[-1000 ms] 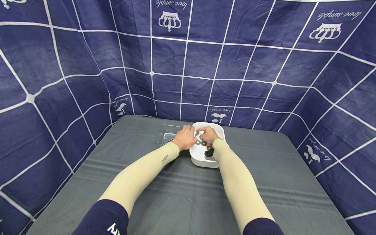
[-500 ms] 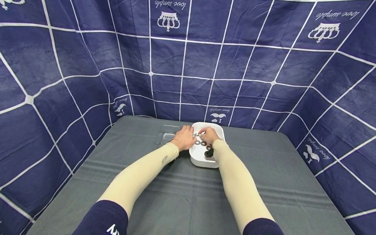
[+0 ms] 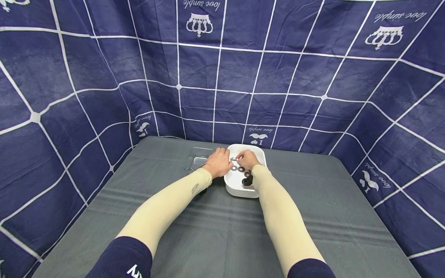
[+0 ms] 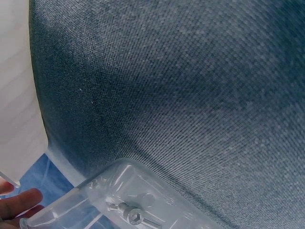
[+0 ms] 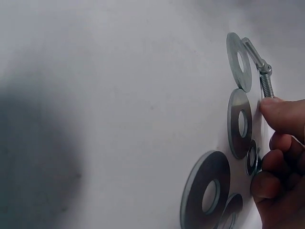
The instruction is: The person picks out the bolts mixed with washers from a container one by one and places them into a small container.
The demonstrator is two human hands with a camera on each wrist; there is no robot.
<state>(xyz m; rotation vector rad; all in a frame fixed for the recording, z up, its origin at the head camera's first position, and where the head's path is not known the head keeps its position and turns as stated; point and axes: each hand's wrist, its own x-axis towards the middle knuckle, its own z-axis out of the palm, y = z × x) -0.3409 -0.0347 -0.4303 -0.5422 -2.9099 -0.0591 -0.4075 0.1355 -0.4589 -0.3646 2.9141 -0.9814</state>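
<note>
My left hand (image 3: 219,163) grips the left rim of the white tray (image 3: 237,190), with its thumb side over the rim; in the left wrist view only a few curled fingers (image 4: 21,202) show, beside the tray's edge. Inside the tray, my right hand (image 3: 248,159) pinches a threaded metal bolt (image 5: 268,87) between thumb and fingers. Past the bolt's far end, a thin smooth metal rod (image 5: 252,52) runs at an angle; whether the two are one piece I cannot tell. Several flat washers (image 5: 239,123) lie beside the fingers.
A clear plastic box (image 4: 143,191) left of the tray holds metal socket-head bolts (image 4: 134,215). Small black round parts (image 3: 247,181) lie in the tray's near end. A grey cloth (image 3: 208,231) covers the table, with a blue curtain (image 3: 233,69) behind it.
My right fingertips have drawn slightly right and down, away from the left hand. The metal piece at them now shows as a sideways bar. The left hand stays in place.
</note>
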